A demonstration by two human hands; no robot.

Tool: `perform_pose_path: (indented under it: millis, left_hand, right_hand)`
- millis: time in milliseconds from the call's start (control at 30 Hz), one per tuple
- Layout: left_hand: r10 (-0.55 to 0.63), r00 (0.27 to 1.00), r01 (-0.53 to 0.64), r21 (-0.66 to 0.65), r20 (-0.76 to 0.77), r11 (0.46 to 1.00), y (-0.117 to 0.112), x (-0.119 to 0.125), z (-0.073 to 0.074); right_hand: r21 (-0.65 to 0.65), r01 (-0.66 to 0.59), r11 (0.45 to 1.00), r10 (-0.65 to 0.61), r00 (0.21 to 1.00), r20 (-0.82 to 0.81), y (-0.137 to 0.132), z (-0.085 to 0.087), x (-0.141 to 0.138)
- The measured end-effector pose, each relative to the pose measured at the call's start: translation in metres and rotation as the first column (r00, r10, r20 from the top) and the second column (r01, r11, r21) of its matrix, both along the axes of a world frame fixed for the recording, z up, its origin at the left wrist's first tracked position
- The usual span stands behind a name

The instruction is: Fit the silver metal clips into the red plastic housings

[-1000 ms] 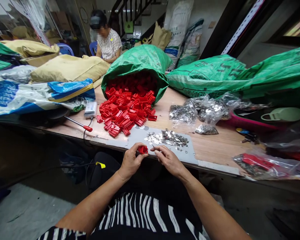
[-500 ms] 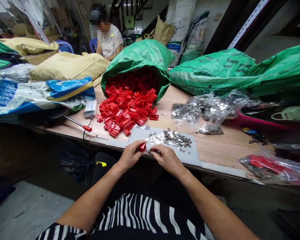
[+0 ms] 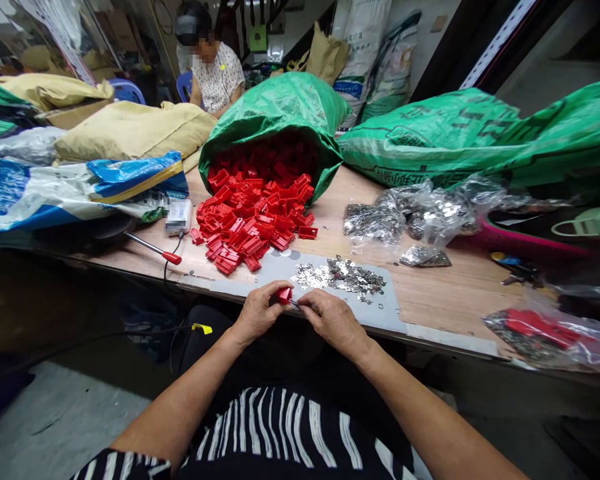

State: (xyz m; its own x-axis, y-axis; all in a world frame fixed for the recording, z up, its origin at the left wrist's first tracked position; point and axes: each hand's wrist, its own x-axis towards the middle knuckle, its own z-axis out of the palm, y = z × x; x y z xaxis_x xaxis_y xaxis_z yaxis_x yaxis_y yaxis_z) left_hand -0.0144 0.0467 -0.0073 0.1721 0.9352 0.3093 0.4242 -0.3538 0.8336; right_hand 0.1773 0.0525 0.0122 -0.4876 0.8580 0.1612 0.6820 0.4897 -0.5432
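Note:
My left hand (image 3: 259,312) is closed around a small red plastic housing (image 3: 285,295), held just off the table's front edge. Pinched in my right hand (image 3: 333,319) is a thin metal tool (image 3: 295,304), its tip at the open end of the red piece; most of the tool is hidden by my fingers. Right behind my hands lies a spread of small metal plates (image 3: 345,277) on a grey mat (image 3: 393,300). A heap of red plastic housings (image 3: 253,230) spills from a green sack (image 3: 285,110) farther back.
Clear bags of metal parts (image 3: 430,217) lie on the right, before a pink basket (image 3: 525,237). A bag with red pieces (image 3: 545,330) sits at the right front edge. A red-tipped rod (image 3: 153,248) and a white box (image 3: 179,217) are at left. Another person (image 3: 215,73) sits behind the sacks.
The view has shifted slightly. My hands stay nearly in place, with the red housing and the thin tool still held together; the right fingers have moved only a little.

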Motion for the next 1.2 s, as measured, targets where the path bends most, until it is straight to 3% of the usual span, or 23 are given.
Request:
perform_pose_path:
  millis: [300, 500, 600, 867, 1200]
  left_hand:
    - [0.021, 1.000, -0.021, -0.009, -0.014, 1.000, 0.000, 0.000, -0.002]
    - [-0.009, 1.000, 0.009, -0.043, 0.016, 0.999, 0.000, -0.002, -0.007]
    - [-0.032, 0.999, 0.033, -0.052, 0.033, 0.998, 0.001, -0.004, -0.007]
    - [-0.097, 0.994, 0.101, -0.098, 0.051, 0.990, 0.001, -0.008, -0.004]
    - [-0.086, 0.994, 0.093, -0.107, 0.067, 0.990, 0.001, -0.007, -0.004]
  right_hand:
    - [0.089, 0.149, 0.985, -0.164, 0.968, 0.192, -0.019, 0.005, -0.025]
    - [-0.052, 0.080, 0.995, -0.083, 0.994, -0.072, -0.005, 0.003, -0.010]
    - [-0.073, 0.064, 0.995, -0.071, 0.991, -0.111, -0.002, 0.004, -0.006]
    - [-0.083, 0.002, 0.997, -0.007, 0.999, -0.050, -0.003, 0.005, -0.009]
    - [-0.033, -0.006, 0.999, 0.010, 0.992, 0.129, -0.002, 0.013, -0.015]
